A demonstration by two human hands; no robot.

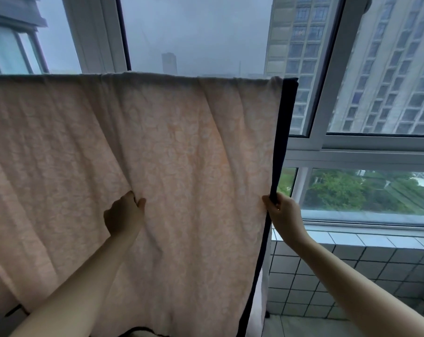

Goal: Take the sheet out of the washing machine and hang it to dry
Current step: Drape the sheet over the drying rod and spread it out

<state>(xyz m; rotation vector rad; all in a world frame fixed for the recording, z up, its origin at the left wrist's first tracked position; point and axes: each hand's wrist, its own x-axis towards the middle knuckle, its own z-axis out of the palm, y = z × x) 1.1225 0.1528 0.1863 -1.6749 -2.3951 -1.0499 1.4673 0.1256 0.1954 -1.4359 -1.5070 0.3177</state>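
Observation:
A pale peach sheet (186, 142) with a faint floral pattern and a dark navy border hangs draped over a horizontal line in front of the window, filling the left and middle of the view. My left hand (124, 215) pinches a fold of the cloth near its middle. My right hand (282, 211) grips the sheet's dark right edge (282, 132) and holds it taut. The rail or line under the top fold is hidden by the cloth. The washing machine is not in view.
A large window with white frames (327, 93) stands right behind the sheet, with tower blocks and trees outside. Below it on the right runs a white-tiled low wall (352, 271) with a tiled sill. A strip of tiled floor shows at the bottom right.

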